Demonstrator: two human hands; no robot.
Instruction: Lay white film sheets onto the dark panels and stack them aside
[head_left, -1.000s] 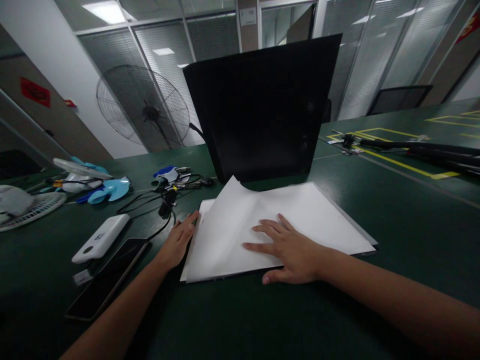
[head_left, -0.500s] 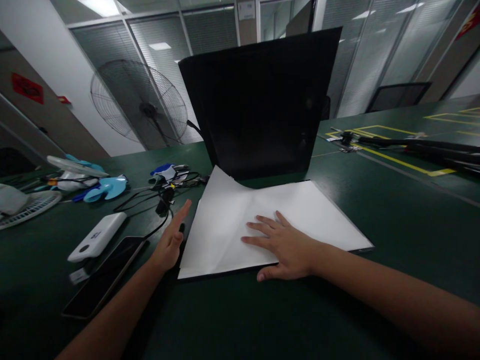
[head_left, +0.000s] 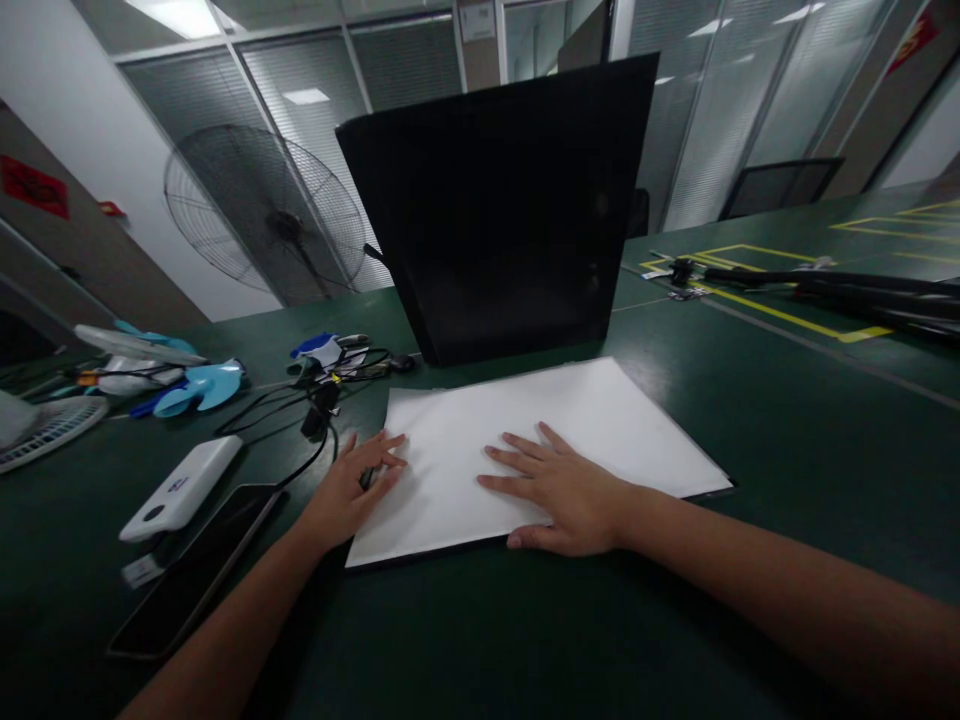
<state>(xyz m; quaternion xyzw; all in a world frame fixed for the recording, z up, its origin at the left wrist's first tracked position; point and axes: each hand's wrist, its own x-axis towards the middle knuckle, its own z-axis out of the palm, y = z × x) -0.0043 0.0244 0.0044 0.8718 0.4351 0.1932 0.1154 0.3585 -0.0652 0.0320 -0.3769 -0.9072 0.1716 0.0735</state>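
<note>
White paper sheets (head_left: pixel 442 450) lie on a dark backing that shows along the near edge and at the right corner. Across the lower middle of the paper rests my right hand (head_left: pixel 555 490), palm down with the fingers spread and the thumb over the near edge. At the paper's left edge, my left hand (head_left: pixel 356 490) has its fingertips over the sheet, lightly bent and apart. Something small and dark beside the left fingers is partly hidden.
A black upright panel (head_left: pixel 502 210) stands behind the paper. To the left are a phone (head_left: pixel 199 570) with a cable, a white device (head_left: pixel 181 488), tangled cables (head_left: pixel 322 400) and light-blue fan blades (head_left: pixel 201 387). Black rods (head_left: pixel 817 285) lie on the right of the green table (head_left: pixel 795 440).
The paper's raised far left corner has come down and now lies flat. My left hand has moved from beside the paper onto its left edge. The right hand stays put.
</note>
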